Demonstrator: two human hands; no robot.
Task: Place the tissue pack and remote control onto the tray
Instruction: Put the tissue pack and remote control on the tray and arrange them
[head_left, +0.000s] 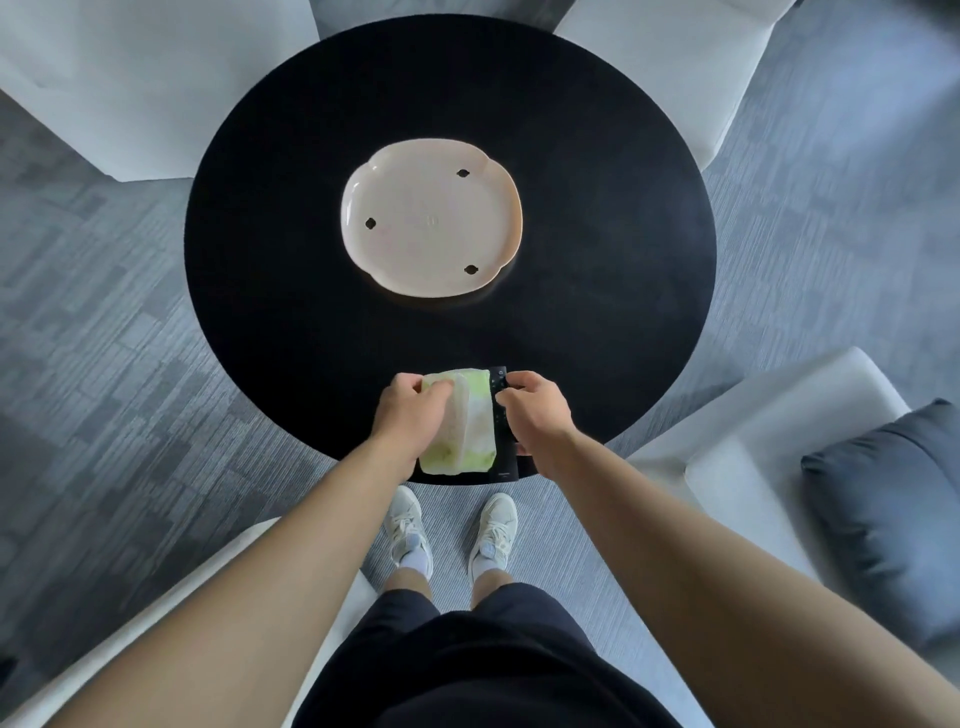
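A pale pink lobed tray (431, 218) with three dark cut-outs sits bare at the middle of the round black table (597, 249). At the table's near edge lies a green-and-white tissue pack (470, 431), and a black remote control (503, 415) lies lengthwise along its right side. My left hand (410, 410) curls over the pack's left side and far corner, gripping it. My right hand (535, 408) closes its fingers on the remote's far half, hiding part of its right edge. Both objects rest on the table.
White armchairs stand at the far left (130, 88), far right (675, 67) and near right (769, 441), the last with a dark grey cushion (893, 514). Another white seat edge (218, 582) is at my left leg. Grey carpet surrounds the table; my feet stand under its near edge.
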